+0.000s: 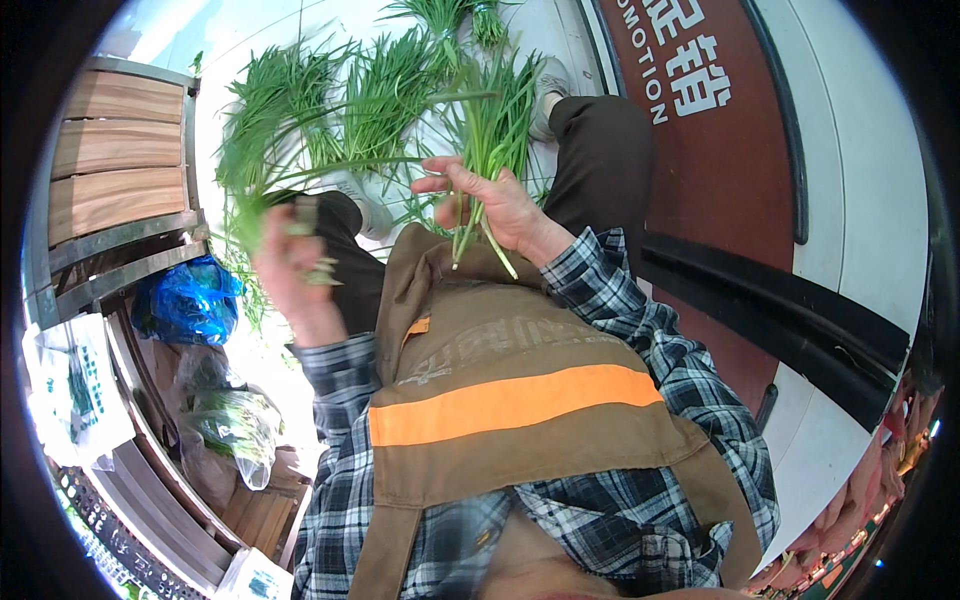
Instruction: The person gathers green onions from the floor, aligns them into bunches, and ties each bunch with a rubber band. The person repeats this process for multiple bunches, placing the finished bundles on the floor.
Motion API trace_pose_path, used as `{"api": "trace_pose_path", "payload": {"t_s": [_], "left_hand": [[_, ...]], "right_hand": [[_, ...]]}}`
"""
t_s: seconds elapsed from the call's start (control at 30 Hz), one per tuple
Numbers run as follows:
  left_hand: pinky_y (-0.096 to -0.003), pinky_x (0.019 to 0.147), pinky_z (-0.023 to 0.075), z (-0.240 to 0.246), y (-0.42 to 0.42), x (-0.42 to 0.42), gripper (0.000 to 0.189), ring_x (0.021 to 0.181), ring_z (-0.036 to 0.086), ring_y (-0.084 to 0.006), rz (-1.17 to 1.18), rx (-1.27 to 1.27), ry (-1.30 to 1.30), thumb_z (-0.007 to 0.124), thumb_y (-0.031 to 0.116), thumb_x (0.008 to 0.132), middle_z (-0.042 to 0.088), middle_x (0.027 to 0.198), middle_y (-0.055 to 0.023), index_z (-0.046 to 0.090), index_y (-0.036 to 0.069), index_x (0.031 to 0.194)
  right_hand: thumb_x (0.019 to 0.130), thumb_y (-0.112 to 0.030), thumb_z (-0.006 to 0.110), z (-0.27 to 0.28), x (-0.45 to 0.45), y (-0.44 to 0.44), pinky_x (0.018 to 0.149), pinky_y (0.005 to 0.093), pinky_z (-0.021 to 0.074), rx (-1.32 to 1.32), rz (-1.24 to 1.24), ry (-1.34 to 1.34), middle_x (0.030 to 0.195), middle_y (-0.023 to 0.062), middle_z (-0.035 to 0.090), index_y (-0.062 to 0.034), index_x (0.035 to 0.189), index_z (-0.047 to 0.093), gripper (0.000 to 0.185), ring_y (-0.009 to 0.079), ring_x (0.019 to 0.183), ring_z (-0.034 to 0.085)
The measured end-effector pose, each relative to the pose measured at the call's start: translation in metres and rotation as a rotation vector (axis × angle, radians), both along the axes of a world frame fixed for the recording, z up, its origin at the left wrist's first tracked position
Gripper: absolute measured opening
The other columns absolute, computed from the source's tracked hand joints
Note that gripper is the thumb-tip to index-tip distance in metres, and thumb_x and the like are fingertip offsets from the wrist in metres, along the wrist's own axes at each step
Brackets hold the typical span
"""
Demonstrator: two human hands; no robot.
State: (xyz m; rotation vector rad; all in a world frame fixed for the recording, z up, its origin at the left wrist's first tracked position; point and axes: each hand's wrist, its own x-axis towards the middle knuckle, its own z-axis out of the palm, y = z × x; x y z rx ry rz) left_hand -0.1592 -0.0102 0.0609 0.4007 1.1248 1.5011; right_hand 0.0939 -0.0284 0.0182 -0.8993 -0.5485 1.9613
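Note:
My left hand (294, 270), blurred, is closed round a bunch of long green chive-like leaves (251, 180), their pale cut ends showing beside the fingers. Some long blades stretch from that bunch towards the right hand. In my right hand (510, 206) a second bunch of the greens (487, 142) is gripped, pale stem ends down towards the apron (517, 337); the index and middle fingers stick out to the left. Beyond the hands, between and past the shoes, loose piles of the same greens (386, 97) lie on the pale floor. A tied bundle (489, 26) lies at the top.
A wood-slatted metal stand (120, 154) is on the left, with a blue plastic bag (191, 300) and a clear bag of vegetables (240, 427) below it. On the right are a dark red panel with writing (712, 187) and a black rail (772, 322). My knees flank the greens.

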Motion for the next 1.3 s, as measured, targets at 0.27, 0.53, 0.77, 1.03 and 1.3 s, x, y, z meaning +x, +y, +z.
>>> {"api": "trace_pose_path", "payload": {"t_s": [0.27,0.53,0.77,1.03,1.3], "left_hand": [[-0.0168,0.038,0.0279,-0.012,-0.02,0.0,0.022,0.044,0.034,-0.0032,-0.243,0.055,-0.259,0.059,0.015,0.092,0.057,0.077,-0.0029,0.056,0.0,0.108],[-0.017,0.037,0.0303,-0.019,-0.037,0.094,0.009,0.042,0.042,-0.0039,-0.69,-0.102,0.178,0.065,0.011,0.088,0.056,0.062,0.0016,0.061,0.004,0.091],[-0.0155,0.038,0.0303,-0.022,-0.029,0.07,0.016,0.046,0.043,-0.0027,-0.619,-0.16,-0.176,0.064,0.014,0.089,0.062,0.075,-0.0045,0.062,0.0,0.096],[-0.0158,0.039,0.0298,-0.027,-0.029,0.06,0.021,0.048,0.038,-0.0029,-0.573,-0.169,-0.259,0.059,0.017,0.092,0.053,0.069,-0.0006,0.059,-0.001,0.101],[-0.0165,0.039,0.0287,-0.03,-0.031,0.061,0.018,0.046,0.036,-0.0032,-0.599,-0.117,-0.273,0.056,0.021,0.095,0.048,0.066,0.0021,0.057,0.003,0.099]], "right_hand": [[0.101,-0.031,0.041,0.0,-0.003,0.005,0.088,0.0322,0.0516,-0.05,-0.015,0.279,0.128,0.0111,0.055,-0.0044,0.133,0.046,0.042,0.0205,0.108,0.059],[0.098,-0.03,0.05,0.003,-0.02,-0.004,0.069,0.026,0.0523,0.048,-0.086,0.071,0.096,0.0042,0.065,-0.0039,0.125,0.055,0.037,0.0118,0.083,0.061],[0.099,-0.035,0.047,0.001,-0.001,0.003,0.078,0.0319,0.0547,-0.06,-0.129,0.06,0.118,0.0123,0.06,-0.0045,0.133,0.045,0.046,0.0208,0.093,0.065],[0.096,-0.038,0.053,-0.005,0.016,0.004,0.061,0.0248,0.0503,0.018,-0.162,-0.319,0.102,0.0106,0.066,-0.0019,0.119,0.056,0.043,0.0115,0.067,0.062],[0.095,-0.034,0.055,-0.011,0.014,0.004,0.051,0.0226,0.0449,-0.06,-0.233,-0.342,0.086,0.0063,0.065,-0.0016,0.1,0.062,0.033,0.0087,0.058,0.057]]}}
